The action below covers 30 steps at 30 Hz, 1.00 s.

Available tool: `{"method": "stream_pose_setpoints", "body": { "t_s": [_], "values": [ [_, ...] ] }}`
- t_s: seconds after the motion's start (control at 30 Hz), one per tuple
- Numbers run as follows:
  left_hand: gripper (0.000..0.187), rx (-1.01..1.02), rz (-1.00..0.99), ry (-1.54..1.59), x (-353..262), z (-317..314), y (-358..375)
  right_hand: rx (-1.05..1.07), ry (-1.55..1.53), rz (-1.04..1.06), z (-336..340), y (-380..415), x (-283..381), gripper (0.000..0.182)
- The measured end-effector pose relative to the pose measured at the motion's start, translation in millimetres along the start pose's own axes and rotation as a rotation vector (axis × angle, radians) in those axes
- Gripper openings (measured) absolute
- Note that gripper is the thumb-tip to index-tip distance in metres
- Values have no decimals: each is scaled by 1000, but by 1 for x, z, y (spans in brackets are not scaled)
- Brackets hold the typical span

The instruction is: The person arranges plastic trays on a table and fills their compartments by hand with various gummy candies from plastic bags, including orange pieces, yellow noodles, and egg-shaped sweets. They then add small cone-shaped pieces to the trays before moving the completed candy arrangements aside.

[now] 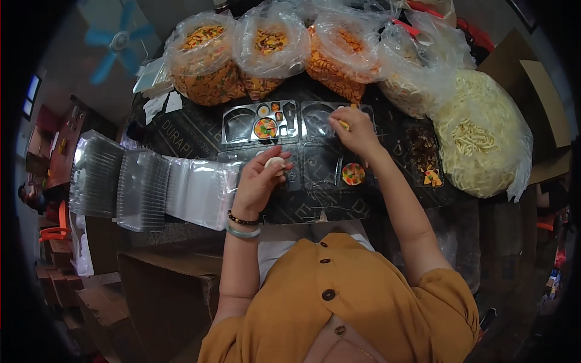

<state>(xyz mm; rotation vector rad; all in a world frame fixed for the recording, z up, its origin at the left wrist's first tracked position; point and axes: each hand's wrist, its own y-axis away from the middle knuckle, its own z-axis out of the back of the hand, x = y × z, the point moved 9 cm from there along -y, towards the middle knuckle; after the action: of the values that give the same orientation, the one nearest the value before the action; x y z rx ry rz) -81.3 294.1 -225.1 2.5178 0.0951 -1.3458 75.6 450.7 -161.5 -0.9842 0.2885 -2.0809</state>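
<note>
My left hand (259,178) is closed on a small white round piece (275,163), held between thumb and fingers at the lower clear tray's left side. My right hand (358,132) pinches a small yellow piece (344,125) above the upper right clear plastic tray (316,127). The upper left clear tray (230,131) has a round pizza-like piece (265,128), an egg-like piece (263,111) and small orange pieces in its compartments. Another pizza-like piece (353,173) lies in the lower right clear tray (315,166), below my right wrist.
Clear bags of small coloured pieces (206,78), orange pieces (339,66) and pale noodle-like pieces (478,139) line the back and right. Stacked clear trays (97,175) and plastic sleeves (200,190) lie left. A dark tray (423,157) is right. A cardboard box (163,284) stands below.
</note>
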Motion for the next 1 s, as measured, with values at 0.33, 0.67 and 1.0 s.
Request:
{"method": "stream_pose_setpoints", "body": {
  "t_s": [0.33,0.67,1.0],
  "values": [
    [52,257,27,-273,38,-69,6,325,-719,-441,-36,80,32,18],
    [24,160,245,193,81,-64,-1,-47,-135,167,25,103,78,15],
    [33,274,102,-247,61,-94,15,122,-375,-45,20,101,70,18]
  ]
}}
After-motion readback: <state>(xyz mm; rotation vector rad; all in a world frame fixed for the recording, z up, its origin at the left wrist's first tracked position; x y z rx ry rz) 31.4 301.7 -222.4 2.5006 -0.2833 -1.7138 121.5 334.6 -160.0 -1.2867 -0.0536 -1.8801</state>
